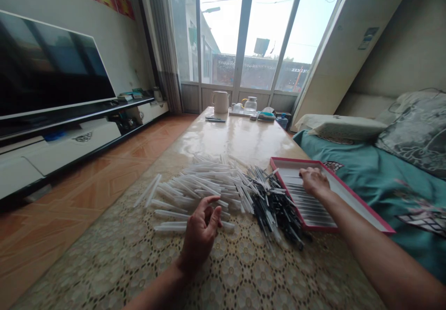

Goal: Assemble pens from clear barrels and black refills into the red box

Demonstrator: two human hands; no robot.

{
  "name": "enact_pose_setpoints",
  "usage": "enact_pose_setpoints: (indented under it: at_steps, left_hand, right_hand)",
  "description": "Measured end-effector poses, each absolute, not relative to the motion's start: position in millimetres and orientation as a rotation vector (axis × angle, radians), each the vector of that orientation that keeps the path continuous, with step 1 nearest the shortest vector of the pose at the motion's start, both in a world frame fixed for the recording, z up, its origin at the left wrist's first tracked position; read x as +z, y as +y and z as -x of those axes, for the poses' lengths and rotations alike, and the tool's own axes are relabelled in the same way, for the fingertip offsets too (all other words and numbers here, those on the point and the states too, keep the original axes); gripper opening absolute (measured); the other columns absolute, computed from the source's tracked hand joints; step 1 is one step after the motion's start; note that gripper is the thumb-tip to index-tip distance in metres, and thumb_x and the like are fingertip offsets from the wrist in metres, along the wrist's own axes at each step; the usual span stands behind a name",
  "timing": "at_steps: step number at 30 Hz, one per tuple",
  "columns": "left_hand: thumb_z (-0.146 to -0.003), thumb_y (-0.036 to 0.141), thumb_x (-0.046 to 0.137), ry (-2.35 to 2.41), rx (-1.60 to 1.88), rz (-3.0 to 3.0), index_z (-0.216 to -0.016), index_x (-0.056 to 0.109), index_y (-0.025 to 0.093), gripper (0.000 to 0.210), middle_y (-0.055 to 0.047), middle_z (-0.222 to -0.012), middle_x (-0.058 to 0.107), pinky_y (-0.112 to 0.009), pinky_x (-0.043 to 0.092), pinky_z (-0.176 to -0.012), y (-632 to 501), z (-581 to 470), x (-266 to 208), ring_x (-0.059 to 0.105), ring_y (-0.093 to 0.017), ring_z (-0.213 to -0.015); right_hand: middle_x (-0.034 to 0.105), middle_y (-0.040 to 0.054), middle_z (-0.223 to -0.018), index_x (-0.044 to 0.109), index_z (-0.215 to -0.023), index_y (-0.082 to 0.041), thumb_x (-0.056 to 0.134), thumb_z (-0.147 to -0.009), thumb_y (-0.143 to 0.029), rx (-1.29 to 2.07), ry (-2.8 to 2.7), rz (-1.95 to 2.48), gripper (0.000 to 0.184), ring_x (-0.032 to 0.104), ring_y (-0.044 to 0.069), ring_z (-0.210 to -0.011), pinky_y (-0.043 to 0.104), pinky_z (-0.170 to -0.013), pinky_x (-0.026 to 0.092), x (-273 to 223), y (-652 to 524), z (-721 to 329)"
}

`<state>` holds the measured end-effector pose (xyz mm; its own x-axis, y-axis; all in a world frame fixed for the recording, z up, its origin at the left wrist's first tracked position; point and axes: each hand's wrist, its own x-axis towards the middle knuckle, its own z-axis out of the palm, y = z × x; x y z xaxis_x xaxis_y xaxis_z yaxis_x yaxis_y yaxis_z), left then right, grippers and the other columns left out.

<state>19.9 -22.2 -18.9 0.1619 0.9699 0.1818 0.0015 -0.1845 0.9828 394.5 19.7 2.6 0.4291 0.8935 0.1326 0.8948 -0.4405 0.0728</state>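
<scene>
My right hand is over a shallow box with a pink-red rim, fingers pinched at the end of a slim pen. Below it in the box, several similar pens lie side by side in a row. My left hand hovers at the near edge of a heap of translucent white tubes, pen barrels by their look. Its fingers are loosely curled, with a gap between thumb and index finger and nothing visible in it. Between the heap and the box lies a pile of dark pen parts, tangled together.
The long table has a patterned, glossy cover. At its far end stand a light jug, a glass pitcher and a tissue pack. A sofa with a teal cover borders the right side; a TV cabinet is on the left.
</scene>
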Motion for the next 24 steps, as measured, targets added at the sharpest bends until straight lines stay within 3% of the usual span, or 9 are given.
enact_pose_setpoints:
  at_steps: [7, 13, 16, 21, 24]
  left_hand:
    - [-0.077, 0.038, 0.060, 1.017, 1.233, -1.398, -0.105, 0.061, 0.018, 0.034, 0.003, -0.053, 0.056, -0.021, 0.040, -0.046, -23, -20, -18, 0.053, -0.012, -0.046]
    - [-0.077, 0.036, 0.060, 1.039, 1.239, -1.420, -0.100, 0.061, 0.018, 0.029, 0.003, -0.054, 0.056, -0.021, 0.039, -0.046, -23, -19, -16, 0.051, -0.012, -0.046]
    - [-0.077, 0.035, 0.060, 1.065, 1.249, -1.428, -0.091, 0.062, 0.018, 0.022, 0.002, -0.055, 0.057, -0.021, 0.039, -0.045, -22, -19, -16, 0.051, -0.012, -0.046]
    - [-0.077, 0.036, 0.059, 1.072, 1.208, -1.435, -0.085, 0.061, 0.018, 0.019, 0.002, -0.054, 0.057, -0.021, 0.039, -0.045, -22, -21, -18, 0.052, -0.012, -0.046]
    - [-0.080, 0.034, 0.056, 1.068, 1.169, -1.494, -0.087, 0.059, 0.018, 0.018, 0.003, -0.055, 0.056, -0.020, 0.039, -0.045, -22, -22, -19, 0.052, -0.012, -0.047]
  right_hand:
    - [0.067, 0.0138, -0.099, 0.072, -0.093, -0.020, 0.045, -0.083, -0.016, -0.184, -1.784, 2.643, 0.029, 0.060, 0.026, -0.095, 0.032, -0.074, 0.043, -10, 26, -398]
    - [0.068, 0.0168, -0.099, 0.070, -0.100, -0.015, 0.043, -0.081, -0.011, -0.217, -1.760, 2.507, 0.034, 0.063, 0.027, -0.090, 0.034, -0.074, 0.044, -2, 16, -389]
    - [0.067, 0.0147, -0.102, 0.067, -0.103, -0.012, 0.040, -0.086, -0.014, -0.258, -1.799, 2.328, 0.032, 0.062, 0.023, -0.093, 0.030, -0.079, 0.043, 6, 10, -361]
    - [0.067, 0.0033, -0.090, 0.067, -0.092, -0.020, 0.048, -0.086, -0.028, -0.195, -1.957, 2.065, 0.021, 0.061, 0.015, -0.085, 0.022, -0.077, 0.043, 4, 3, -284]
    - [0.065, 0.0069, -0.092, 0.066, -0.090, -0.018, 0.055, -0.081, -0.031, -0.217, -1.957, 2.060, 0.019, 0.059, 0.019, -0.088, 0.026, -0.078, 0.042, -4, 3, -251]
